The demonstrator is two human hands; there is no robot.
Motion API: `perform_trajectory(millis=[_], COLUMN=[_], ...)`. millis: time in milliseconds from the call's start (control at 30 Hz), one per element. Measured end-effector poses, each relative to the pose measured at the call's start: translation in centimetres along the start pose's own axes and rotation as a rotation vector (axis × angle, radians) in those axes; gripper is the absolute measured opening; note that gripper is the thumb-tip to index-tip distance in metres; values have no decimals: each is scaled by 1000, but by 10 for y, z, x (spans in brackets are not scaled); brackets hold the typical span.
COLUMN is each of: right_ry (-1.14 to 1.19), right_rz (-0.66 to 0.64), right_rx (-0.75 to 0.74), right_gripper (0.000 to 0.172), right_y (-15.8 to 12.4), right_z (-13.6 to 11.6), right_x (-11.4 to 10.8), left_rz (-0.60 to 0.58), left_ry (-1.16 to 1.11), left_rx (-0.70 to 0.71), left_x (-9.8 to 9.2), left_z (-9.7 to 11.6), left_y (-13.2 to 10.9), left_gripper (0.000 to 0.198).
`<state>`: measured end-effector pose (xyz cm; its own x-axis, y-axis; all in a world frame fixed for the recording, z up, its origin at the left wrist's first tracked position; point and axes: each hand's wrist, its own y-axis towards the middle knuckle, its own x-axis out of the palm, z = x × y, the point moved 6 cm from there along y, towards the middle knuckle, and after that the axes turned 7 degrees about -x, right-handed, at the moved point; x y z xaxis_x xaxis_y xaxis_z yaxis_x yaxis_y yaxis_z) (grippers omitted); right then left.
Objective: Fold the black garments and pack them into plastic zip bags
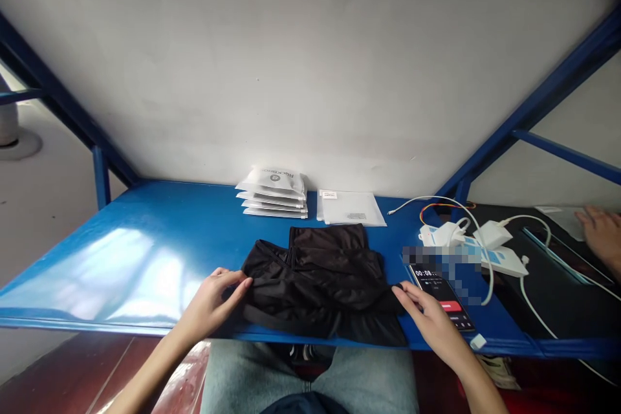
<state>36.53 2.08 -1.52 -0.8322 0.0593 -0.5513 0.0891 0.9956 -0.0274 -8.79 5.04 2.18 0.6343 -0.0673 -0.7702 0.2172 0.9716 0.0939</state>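
Note:
A black garment (320,284) lies crumpled on the blue table (145,252) near its front edge. My left hand (213,297) rests on the garment's left edge, its fingertips pinching the fabric. My right hand (427,317) touches the garment's right edge with fingers stretched out flat, and it partly covers a phone (449,301) whose screen shows a running timer.
A stack of white packaged bags (274,194) and flat clear bags (352,208) lie at the back by the wall. White chargers and cables (478,242) sit to the right. Another person's hand (601,233) rests at the far right. Blue frame struts rise on both sides.

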Motion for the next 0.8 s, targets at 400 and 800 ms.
perform_trajectory(millis=[400,800], right_ry=[-198,-377], right_rz=[114,165], right_rx=[-134,-579], right_gripper=[48,28], right_y=[24,0], right_z=[-13,-109], right_x=[12,65], left_rz=[38,38], left_ry=[126,178], left_rx=[-288,-306], left_x=[15,10], left_z=[-22,-11], left_y=[10,17], left_gripper=[41,35])
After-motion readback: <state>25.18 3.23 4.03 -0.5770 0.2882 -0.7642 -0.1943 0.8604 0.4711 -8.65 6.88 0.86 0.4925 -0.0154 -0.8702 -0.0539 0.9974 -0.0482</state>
